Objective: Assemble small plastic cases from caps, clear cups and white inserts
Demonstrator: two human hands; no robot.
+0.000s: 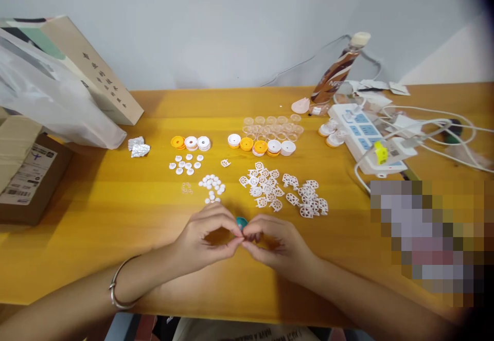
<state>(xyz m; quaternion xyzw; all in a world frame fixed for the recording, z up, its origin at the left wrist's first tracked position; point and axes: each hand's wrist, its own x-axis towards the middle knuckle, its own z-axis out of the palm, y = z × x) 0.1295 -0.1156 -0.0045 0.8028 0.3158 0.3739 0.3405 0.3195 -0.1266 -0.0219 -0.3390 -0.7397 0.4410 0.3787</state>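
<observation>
Two hands [204, 233] [283, 240], wooden table [116, 202], grey wall [193, 32]

Teal piece [241, 221] partly hidden by left hand [212, 232] and right hand [278, 241]; exact grip too small to tell. Left edge cuts cardboard box [48, 189]. Pixelated patch [428, 238] masks whatever lies beneath. Shirt [231, 330] runs off below.

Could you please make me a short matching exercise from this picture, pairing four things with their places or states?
Column one:
1. Teal piece
2. Bracelet
3. Bottle
4. Foil

Column two:
A. Near the power strip
B. Crumpled on the table
C. Between the left hand and the right hand
D. Around the left forearm

Right pairs: 1-C, 2-D, 3-A, 4-B.
</observation>
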